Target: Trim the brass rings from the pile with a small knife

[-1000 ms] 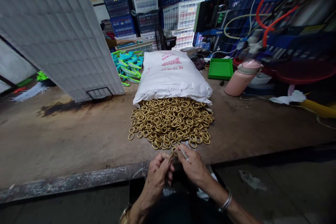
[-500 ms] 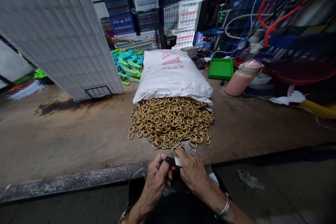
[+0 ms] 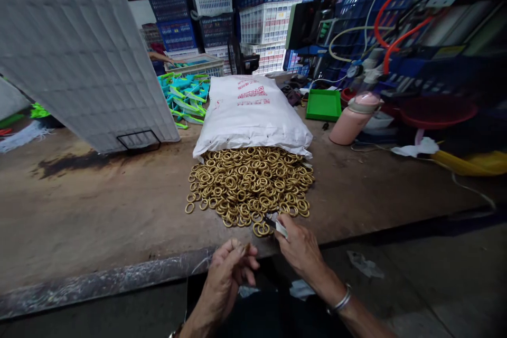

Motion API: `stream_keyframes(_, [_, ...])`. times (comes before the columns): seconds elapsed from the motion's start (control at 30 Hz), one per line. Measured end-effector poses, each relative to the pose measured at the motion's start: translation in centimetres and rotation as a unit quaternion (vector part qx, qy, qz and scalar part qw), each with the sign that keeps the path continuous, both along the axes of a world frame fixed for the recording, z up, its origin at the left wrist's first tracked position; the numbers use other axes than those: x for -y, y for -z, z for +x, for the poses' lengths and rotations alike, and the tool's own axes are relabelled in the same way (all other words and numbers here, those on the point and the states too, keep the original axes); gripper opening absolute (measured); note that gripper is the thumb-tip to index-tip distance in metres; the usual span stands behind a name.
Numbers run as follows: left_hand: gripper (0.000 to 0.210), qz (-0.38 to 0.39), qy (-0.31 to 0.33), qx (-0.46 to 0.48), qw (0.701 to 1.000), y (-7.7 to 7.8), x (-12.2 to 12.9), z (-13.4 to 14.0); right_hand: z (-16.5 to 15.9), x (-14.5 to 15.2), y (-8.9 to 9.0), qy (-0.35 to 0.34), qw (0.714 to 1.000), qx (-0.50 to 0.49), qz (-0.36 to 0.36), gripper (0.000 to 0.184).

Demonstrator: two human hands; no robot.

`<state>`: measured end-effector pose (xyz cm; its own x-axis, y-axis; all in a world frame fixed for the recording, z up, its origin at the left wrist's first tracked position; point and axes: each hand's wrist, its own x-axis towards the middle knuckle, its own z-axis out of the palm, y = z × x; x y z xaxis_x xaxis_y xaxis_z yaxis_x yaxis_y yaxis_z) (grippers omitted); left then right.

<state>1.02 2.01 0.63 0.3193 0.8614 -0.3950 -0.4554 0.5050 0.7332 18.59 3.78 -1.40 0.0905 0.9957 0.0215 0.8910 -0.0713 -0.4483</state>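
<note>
My right hand (image 3: 299, 245) is closed around a small dark tool (image 3: 271, 221) with a white wrapped part (image 3: 281, 229); its exact kind is unclear. The tool's dark end reaches the front of a pile of gold rings (image 3: 253, 185), beside a few rings (image 3: 261, 229) near the table edge. My left hand (image 3: 232, 266) is in front of the table edge, thumb and forefinger pinched on what looks like a gold ring (image 3: 247, 248), mostly covered by the fingers. Behind the pile lies a white sack (image 3: 253, 121) with red print, its open mouth towards me.
A tall pale ribbed panel (image 3: 95, 63) stands left on the brown table (image 3: 99, 211). Teal and green plastic pieces (image 3: 186, 97) lie behind it. A green tray (image 3: 324, 104) and pink bottle (image 3: 354, 119) stand right. Another person's hand (image 3: 160, 57) shows near stacked crates (image 3: 265, 24).
My hands have parted. The right hand with the tool has moved forward to the rings at the pile's front; the left has drawn back slightly. The view has shifted a little right.
</note>
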Motion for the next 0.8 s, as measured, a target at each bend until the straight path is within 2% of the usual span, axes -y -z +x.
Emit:
stream_keyframes(0.07, [0.009,-0.022,-0.003,0.023,0.999,-0.2,-0.3,0.0,-0.4,0.0,0.0,-0.002,1.000,0.019,-0.010,0.012])
stream_keyframes(0.23, [0.013,-0.069,0.001,0.082,0.994,0.1,-0.7,0.1,-0.9,-0.5,-0.1,-0.007,0.998,0.049,-0.024,0.012])
stream_keyframes(0.37, [0.017,-0.090,-0.018,0.077,0.993,0.5,-1.0,0.5,-1.0,-0.7,0.0,-0.009,0.998,0.061,-0.007,0.009])
stream_keyframes(0.6, [0.028,-0.023,0.005,-0.046,0.999,0.1,-2.0,1.6,-0.7,-1.0,0.2,-0.016,0.999,0.009,0.035,0.010])
stream_keyframes(0.73, [0.034,0.041,0.014,-0.149,0.988,0.0,-2.9,2.1,-1.1,-1.3,-0.2,-0.040,0.996,-0.028,0.080,0.014])
stream_keyframes(0.8, [0.033,0.066,0.025,-0.171,0.983,-0.1,-3.4,2.4,-1.4,-1.4,-0.3,-0.065,0.992,-0.051,0.100,0.016])
